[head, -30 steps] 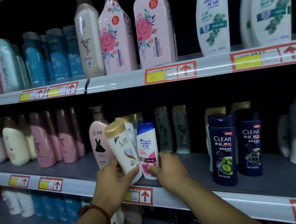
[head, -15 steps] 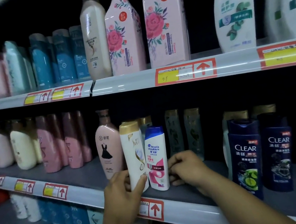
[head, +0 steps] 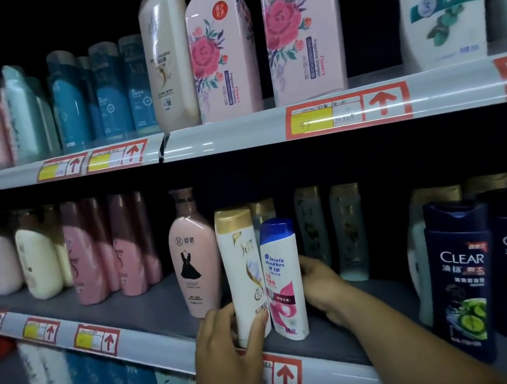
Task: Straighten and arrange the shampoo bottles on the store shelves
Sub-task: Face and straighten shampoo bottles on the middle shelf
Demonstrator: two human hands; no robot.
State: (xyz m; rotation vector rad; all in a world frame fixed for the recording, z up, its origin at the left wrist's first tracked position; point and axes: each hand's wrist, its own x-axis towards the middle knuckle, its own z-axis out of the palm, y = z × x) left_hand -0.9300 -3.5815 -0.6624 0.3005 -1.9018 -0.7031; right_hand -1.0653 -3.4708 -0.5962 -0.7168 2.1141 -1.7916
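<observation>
A white shampoo bottle with a gold cap (head: pixel 243 270) stands upright at the front of the middle shelf (head: pixel 151 311). My left hand (head: pixel 228 358) grips its lower part, thumb across the front. Touching its right side stands a small white and pink Head & Shoulders bottle with a blue cap (head: pixel 284 283). My right hand (head: pixel 321 284) is curled round that bottle's right side and back, fingers partly hidden behind it.
A pink pump bottle with a black dress print (head: pixel 195 260) stands just left. Two dark blue Clear bottles (head: pixel 461 278) stand at the right front. Grey-green bottles (head: pixel 349 229) sit deeper behind. Tall rose-print bottles (head: pixel 221 50) fill the upper shelf; more bottles line the lower shelf.
The gold-capped bottle went from tilted in my left hand to upright on the shelf against the Head & Shoulders bottle. My right hand moved behind that bottle. The view came closer.
</observation>
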